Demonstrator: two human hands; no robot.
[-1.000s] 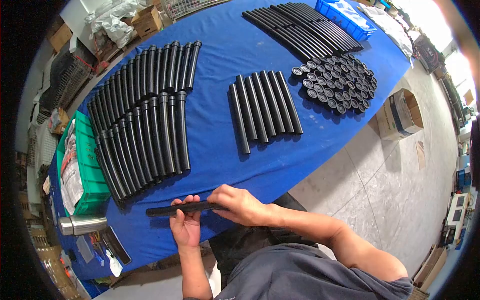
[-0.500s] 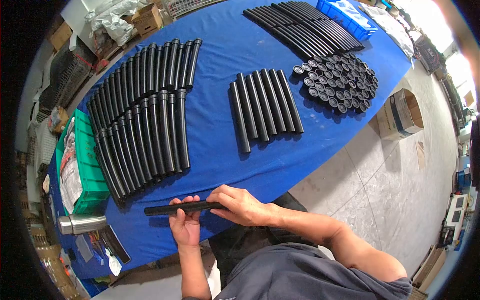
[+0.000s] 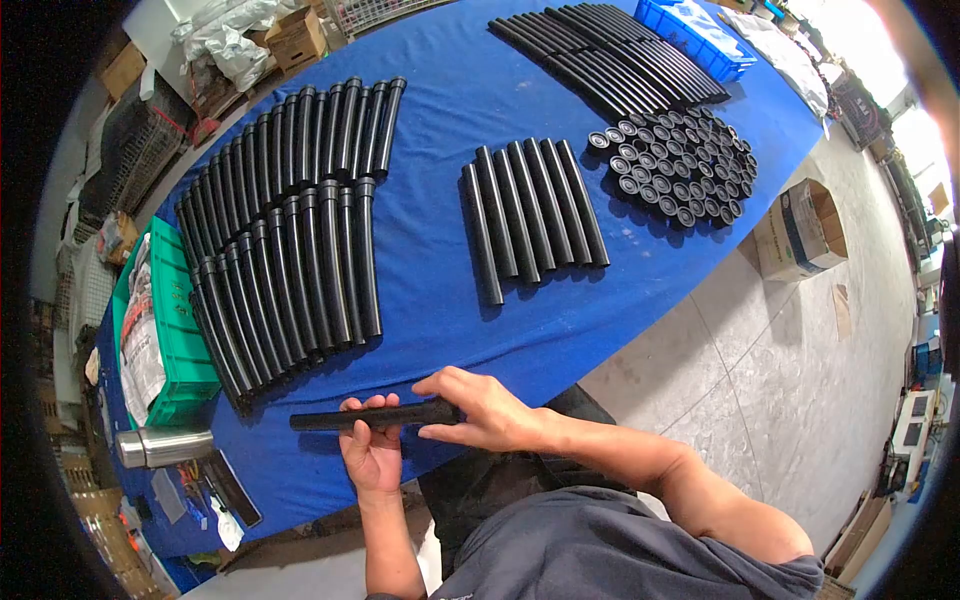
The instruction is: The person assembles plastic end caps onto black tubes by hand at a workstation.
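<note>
My left hand (image 3: 372,458) is closed round a black tube (image 3: 335,420), thumb on the near side and fingertips showing beyond it. The tube lies nearly level above the near edge of the blue cloth. At its right end is my right hand (image 3: 490,412), thumb and forefinger spread apart on either side of the tube. A wider dark part, perhaps a cap, shows partly at that end; the palm hides the rest. Ahead, several plain black tubes (image 3: 535,210) lie side by side. Round black caps (image 3: 680,165) are clustered to their right.
Two rows of capped black tubes (image 3: 290,230) lie at left, beside a green crate (image 3: 190,330). A steel flask (image 3: 165,447) and small tools are near the left edge. More tubes (image 3: 610,55) and a blue basket (image 3: 695,40) are at the far end. A cardboard box (image 3: 800,230) stands on the floor.
The fingers of my right hand have spread away from the tube, uncovering more of its right end. My left hand keeps its hold, almost unmoved.
</note>
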